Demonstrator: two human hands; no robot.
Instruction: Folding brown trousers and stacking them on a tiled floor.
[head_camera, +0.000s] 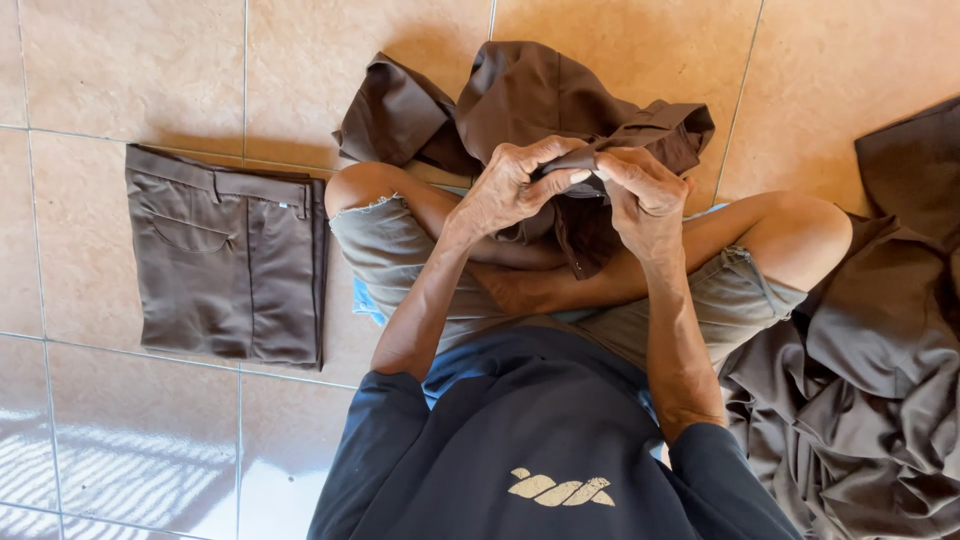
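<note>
I sit cross-legged on a tiled floor. My left hand (510, 185) and my right hand (645, 195) both pinch a dark brown garment (530, 95) near its waistband, held up above my knees. The rest of that garment drapes forward over my legs onto the floor. The fingertips of both hands meet close together on the fabric edge.
A folded pair of brown trousers (225, 265) lies flat on the tiles (120, 70) to my left. A loose heap of brown cloth (870, 370) spreads at my right side. My bare knees (800, 230) stick out to each side.
</note>
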